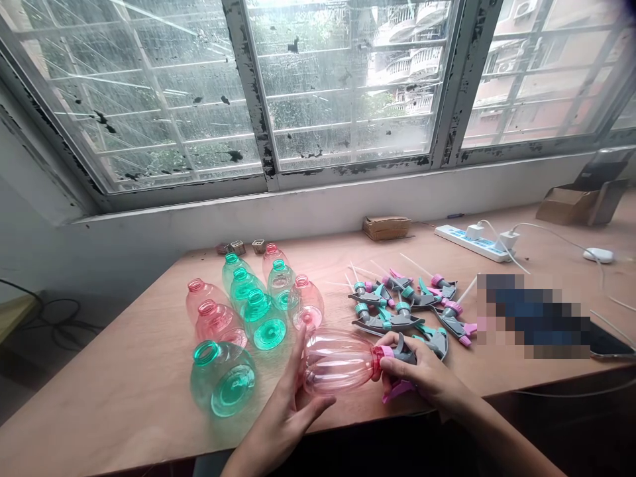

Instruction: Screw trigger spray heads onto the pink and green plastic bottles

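Observation:
A clear pink spray bottle (338, 361) lies sideways between my hands, its base to the left. My left hand (285, 404) cups the base, with the thumb along the near side. At the neck, my right hand (422, 371) grips the grey-and-pink trigger sprayer (386, 352), fingers around its collar. The sprayer sits at the bottle's mouth; how tightly it is screwed cannot be seen. Left of my hands stand several open-necked bottles, among them a green bottle (223, 381) and a pink bottle (305, 305). Behind my right hand lies a pile of loose trigger sprayers (387, 322) with thin tubes.
A white power strip (474, 244) with plugs and cables lies at the back right. A small cardboard box (386, 228) rests near the wall. Further right are a white case (598, 255), a blurred-out dark item (541, 321) and an open carton (566, 204). Windows rise behind the table.

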`<action>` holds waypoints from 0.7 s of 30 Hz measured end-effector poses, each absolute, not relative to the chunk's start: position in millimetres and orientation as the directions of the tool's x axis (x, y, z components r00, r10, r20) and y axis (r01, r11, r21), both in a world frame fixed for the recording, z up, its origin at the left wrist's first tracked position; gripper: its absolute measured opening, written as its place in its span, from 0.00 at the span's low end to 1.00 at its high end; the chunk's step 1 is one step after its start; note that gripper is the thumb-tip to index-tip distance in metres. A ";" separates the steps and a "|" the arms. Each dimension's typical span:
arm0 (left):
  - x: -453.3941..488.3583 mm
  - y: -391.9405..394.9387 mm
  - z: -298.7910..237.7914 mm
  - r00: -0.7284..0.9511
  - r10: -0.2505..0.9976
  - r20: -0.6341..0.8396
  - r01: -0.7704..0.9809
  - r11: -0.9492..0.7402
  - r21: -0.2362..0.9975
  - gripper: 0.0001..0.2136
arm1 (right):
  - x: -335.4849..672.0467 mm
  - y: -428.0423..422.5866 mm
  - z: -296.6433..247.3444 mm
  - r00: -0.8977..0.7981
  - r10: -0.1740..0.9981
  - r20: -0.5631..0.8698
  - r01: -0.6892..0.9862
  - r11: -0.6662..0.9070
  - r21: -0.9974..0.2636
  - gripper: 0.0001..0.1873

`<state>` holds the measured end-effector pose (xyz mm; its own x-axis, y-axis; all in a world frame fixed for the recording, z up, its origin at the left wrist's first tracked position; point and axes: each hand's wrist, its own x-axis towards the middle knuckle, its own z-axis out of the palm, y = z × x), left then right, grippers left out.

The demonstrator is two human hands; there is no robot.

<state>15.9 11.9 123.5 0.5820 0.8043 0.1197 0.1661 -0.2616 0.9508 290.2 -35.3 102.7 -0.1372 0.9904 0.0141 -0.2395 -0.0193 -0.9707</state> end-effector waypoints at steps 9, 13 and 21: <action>13.0 14.0 127.0 0.571 0.820 0.045 0.141 -0.152 0.978 0.44 | 289.3 -34.9 107.4 -0.135 0.991 0.022 -0.205 -0.006 -0.979 0.19; 15.8 14.5 126.8 0.601 0.798 0.038 0.079 -0.106 0.991 0.45 | 289.0 -34.2 106.6 -0.125 0.992 0.016 -0.215 -0.011 -0.977 0.20; 15.7 13.7 125.5 0.582 0.808 0.094 0.138 -0.212 0.967 0.45 | 288.5 -35.5 107.8 -0.131 0.991 0.031 -0.229 0.001 -0.974 0.19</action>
